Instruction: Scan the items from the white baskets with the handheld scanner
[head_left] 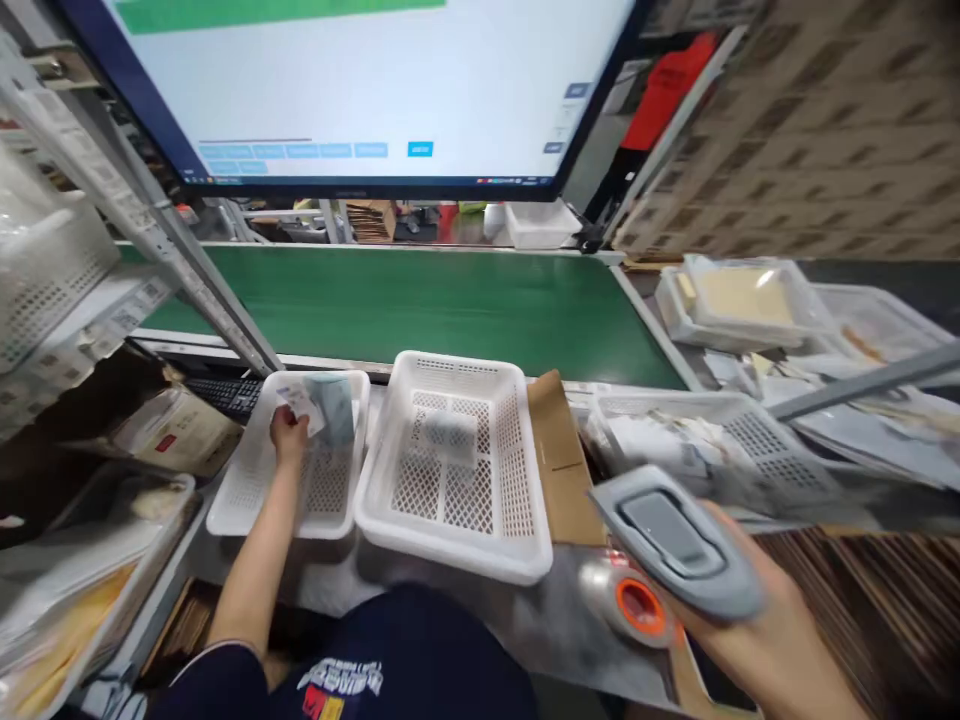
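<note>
Two white perforated baskets sit side by side at the near edge of the green conveyor belt [450, 300], and everything here is placed against the larger one, the middle basket [457, 470]. From the head camera, the left hand [289, 432] reaches into the smaller basket [255, 490], which stands just left of the middle basket, their rims nearly touching; its fingers are closed around a small pale packet [319, 408] with a white label, held over the far end of that basket. The packet is blurred, so its contents cannot be read. The right hand [750, 620] is well to the right of the middle basket and nearer the camera, wrapped around the grip of a grey handheld scanner [675, 545] with an orange trigger button; the scanner's long head slants up and to the left, toward the middle basket. A flat clear-wrapped item [448, 435] lies on the middle basket's floor, nearer the left hand than the right. A brown cardboard flap [559, 460] leans against its right wall, a third basket [720, 440] of bagged goods lies beyond that, and a large monitor [375, 90] hangs above the belt.
</note>
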